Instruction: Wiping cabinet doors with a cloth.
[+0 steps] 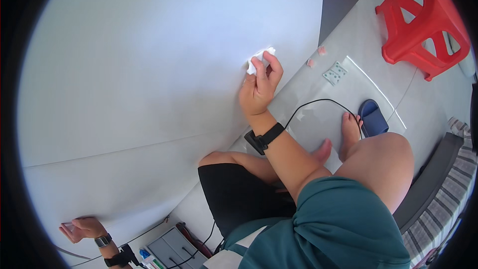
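A large white panel [149, 63] with a thin horizontal seam stretches across the left and middle of the head view. Against its surface, my right hand [259, 87] presses a crumpled white tissue or cloth [257, 61], pinched between thumb and fingers. A black strap with a small device [263, 140] is on that wrist. At the lower left, my left hand [84, 228] is beside the same panel, fingers extended and thumb apart. I see nothing held in it; whether it touches the panel is unclear. It wears a watch [103, 240] and another black strap [119, 258].
A red plastic stool [422, 18] stands at the upper right. On the floor lie clear plastic sheeting [317, 119], a green-dotted packet [335, 73], pinkish scraps [322, 50] and a blue slipper [373, 119]. A black cable [317, 100] arches past my feet. Grey drawers [171, 248] stand below.
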Available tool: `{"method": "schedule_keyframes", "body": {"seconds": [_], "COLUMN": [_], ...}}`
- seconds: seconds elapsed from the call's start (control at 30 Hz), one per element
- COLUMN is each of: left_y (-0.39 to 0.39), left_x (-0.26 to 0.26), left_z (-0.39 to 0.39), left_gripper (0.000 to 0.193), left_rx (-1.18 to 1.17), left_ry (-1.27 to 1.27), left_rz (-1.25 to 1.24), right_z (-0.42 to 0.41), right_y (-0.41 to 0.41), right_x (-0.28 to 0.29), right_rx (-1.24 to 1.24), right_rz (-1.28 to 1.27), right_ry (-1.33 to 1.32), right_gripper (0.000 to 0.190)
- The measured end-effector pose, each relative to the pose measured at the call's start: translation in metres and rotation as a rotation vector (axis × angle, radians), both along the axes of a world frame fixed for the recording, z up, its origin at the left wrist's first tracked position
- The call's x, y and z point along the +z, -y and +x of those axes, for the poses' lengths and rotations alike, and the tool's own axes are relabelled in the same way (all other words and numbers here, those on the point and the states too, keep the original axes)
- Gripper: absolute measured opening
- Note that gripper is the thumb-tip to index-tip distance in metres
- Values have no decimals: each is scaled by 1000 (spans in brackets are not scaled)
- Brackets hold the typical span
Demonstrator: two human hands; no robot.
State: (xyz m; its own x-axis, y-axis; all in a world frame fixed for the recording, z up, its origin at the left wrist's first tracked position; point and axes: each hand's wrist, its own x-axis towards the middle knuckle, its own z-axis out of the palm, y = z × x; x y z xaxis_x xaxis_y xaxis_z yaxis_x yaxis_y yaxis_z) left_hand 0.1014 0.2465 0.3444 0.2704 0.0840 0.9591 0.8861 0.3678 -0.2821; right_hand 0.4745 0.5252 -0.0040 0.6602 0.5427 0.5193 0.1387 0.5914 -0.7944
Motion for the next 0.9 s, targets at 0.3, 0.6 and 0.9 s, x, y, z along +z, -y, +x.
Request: {"method": "schedule_keyframes", "body": {"seconds": [0.3, 0.6, 0.9], "left_y": [-8, -1, -14], "left_x": [-1, -1, -3], "left_z": [14, 0, 19], "left_gripper": [44, 50, 47], "left_rx": [-23, -2, 8], "left_ry": [-128, -143, -128], "left_rz": [-31, -63, -35], "right_z": [7, -13, -34], "right_y": [-4, 26, 47], "right_x": [7, -7, 8], "right_rx": [66, 164, 307], "right_rz": [40, 65, 114], "right_ry": [51, 272, 306], "right_gripper": [44, 53, 58]}}
